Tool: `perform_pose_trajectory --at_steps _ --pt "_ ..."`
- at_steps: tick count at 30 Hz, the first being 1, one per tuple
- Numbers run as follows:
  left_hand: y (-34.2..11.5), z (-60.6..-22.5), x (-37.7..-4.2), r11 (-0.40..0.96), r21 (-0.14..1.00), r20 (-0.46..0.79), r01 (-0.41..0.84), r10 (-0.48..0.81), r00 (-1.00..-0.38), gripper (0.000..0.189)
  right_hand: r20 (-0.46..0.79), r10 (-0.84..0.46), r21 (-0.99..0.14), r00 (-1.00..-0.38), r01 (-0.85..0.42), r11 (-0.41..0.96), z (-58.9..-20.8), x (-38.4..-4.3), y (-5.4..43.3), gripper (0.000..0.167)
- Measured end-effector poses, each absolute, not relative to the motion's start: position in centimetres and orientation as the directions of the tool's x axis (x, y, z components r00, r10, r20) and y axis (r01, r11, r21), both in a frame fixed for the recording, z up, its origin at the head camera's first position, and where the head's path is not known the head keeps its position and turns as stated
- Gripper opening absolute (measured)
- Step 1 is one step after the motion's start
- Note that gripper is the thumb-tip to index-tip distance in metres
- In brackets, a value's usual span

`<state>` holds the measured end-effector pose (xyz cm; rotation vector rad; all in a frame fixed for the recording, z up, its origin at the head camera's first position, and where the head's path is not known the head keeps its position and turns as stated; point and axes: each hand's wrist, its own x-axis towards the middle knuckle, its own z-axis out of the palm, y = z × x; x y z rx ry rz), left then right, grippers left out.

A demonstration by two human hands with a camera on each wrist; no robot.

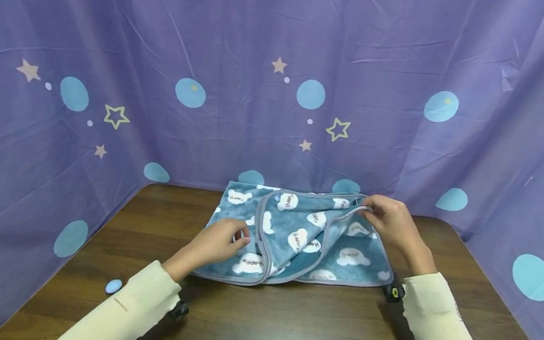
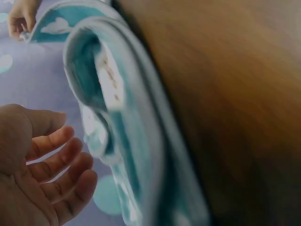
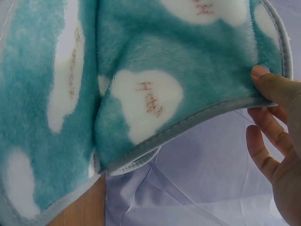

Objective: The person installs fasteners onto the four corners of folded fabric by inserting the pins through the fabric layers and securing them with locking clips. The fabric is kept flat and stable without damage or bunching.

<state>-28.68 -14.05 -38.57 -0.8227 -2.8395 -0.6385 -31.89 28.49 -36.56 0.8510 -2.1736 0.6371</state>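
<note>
A teal fleece blanket (image 1: 291, 231) with white bear-head patches and grey trim lies partly folded on the table. My right hand (image 1: 389, 218) pinches a corner of its upper layer at the back right, lifting it. In the right wrist view, the thumb and fingers of the right hand (image 3: 277, 108) grip the trimmed edge of the blanket (image 3: 188, 61). Over the blanket's left part is my left hand (image 1: 222, 238), its fingers loosely bent. The left wrist view shows the left hand (image 2: 47, 160) holding nothing, beside the folded layers of the blanket (image 2: 136, 141).
A small light-blue oval object (image 1: 113, 286) lies on the brown wooden table (image 1: 288, 322), left of the left forearm. A purple curtain (image 1: 244, 38) with stars and dots stands behind the table and along both sides.
</note>
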Motion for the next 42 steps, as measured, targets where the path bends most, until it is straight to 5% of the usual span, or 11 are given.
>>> perform_pose_trajectory --at_steps 18,29,42 --pt "-25.9 -40.0 -24.7 0.824 0.354 0.134 0.444 0.425 -0.895 0.006 0.706 -0.420 -0.158 -0.570 -0.705 0.691 -36.5 -31.6 28.2 0.017" --pt "-31.8 -39.8 -23.8 0.713 0.384 0.163 0.586 0.572 -0.804 0.008 0.703 -0.417 -0.165 -0.576 -0.702 0.692 -36.4 -31.6 27.9 0.020" --pt "-36.9 -41.5 -23.4 0.625 0.421 0.256 0.658 0.614 -0.747 0.041 0.685 -0.419 -0.170 -0.596 -0.690 0.704 -36.1 -31.3 27.8 0.019"
